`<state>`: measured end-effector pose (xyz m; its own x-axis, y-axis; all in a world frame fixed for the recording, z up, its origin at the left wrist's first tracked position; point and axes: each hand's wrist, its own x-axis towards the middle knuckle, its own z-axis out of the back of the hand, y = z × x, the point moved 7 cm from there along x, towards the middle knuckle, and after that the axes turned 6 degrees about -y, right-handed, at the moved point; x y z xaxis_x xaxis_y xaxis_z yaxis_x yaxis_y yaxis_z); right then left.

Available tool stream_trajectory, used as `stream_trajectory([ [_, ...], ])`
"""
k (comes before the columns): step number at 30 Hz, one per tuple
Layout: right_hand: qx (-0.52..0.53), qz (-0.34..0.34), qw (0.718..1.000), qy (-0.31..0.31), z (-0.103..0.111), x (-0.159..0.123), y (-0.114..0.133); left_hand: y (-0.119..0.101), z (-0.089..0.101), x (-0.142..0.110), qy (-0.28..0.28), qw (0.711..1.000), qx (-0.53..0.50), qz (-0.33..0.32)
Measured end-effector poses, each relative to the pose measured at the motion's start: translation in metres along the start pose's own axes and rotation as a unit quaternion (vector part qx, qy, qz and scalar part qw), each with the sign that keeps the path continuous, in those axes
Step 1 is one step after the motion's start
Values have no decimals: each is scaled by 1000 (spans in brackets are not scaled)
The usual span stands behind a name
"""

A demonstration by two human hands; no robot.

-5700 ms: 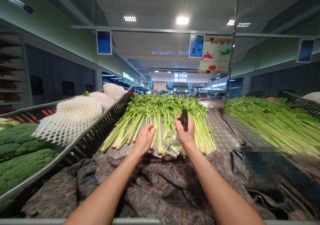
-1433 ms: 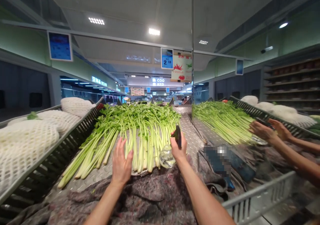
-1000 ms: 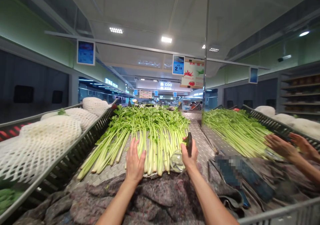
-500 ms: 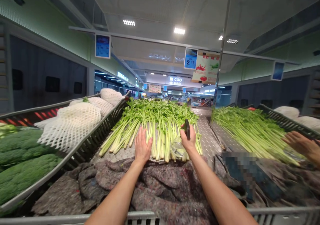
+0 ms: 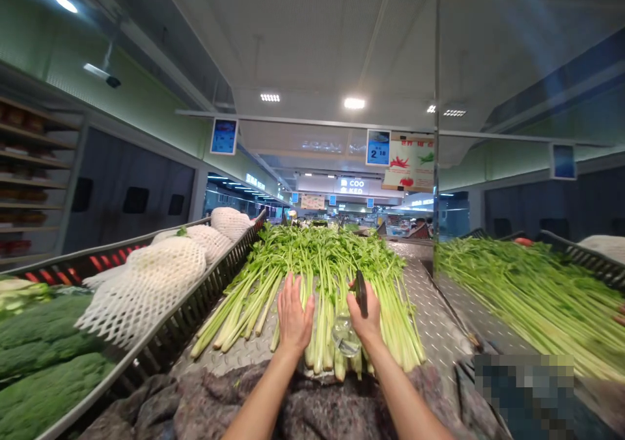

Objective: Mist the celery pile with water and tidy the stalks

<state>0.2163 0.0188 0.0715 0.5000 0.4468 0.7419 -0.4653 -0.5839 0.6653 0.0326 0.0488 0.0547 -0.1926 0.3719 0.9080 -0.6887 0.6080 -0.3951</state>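
Observation:
Pale green celery stalks [image 5: 319, 336] lie in a broad row on a patterned metal shelf [image 5: 430, 297], leafy tops pointing away and cut ends toward me. My left hand [image 5: 295, 315] is open, fingers stretched forward, over the stalks left of the middle; whether it presses on them I cannot tell. In my right hand [image 5: 367, 313] is a spray bottle [image 5: 346, 337] with a clear body and a black head, held above the stalks. My fingers wrap round its neck. The bottle hides some of the cut ends.
A crumpled grey-brown cloth [image 5: 205, 394] lies along the near edge. At left, a black crate [image 5: 146, 332] holds broccoli [image 5: 43, 362] and produce in white foam nets [image 5: 146, 271]. A mirror [image 5: 527, 284] on the right reflects the celery. Price signs [image 5: 378, 147] hang overhead.
My view has tilted upward, so the shelf sits lower in the picture. Both hands keep nearly the same place over the celery, the spray bottle still in the right one.

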Motion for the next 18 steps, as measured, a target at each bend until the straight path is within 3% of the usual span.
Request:
stream_trajectory([
  [6,-2,-17,999,-31,7,9,-1,3,-10,10,-5,1000,-3,-14],
  [14,-26,-37,998,-34,8,7,-9,-12,-2,13,0,997,-12,-71],
  [18,-37,-55,996,-55,12,7,-14,-9,-2,14,1,997,-2,-77],
])
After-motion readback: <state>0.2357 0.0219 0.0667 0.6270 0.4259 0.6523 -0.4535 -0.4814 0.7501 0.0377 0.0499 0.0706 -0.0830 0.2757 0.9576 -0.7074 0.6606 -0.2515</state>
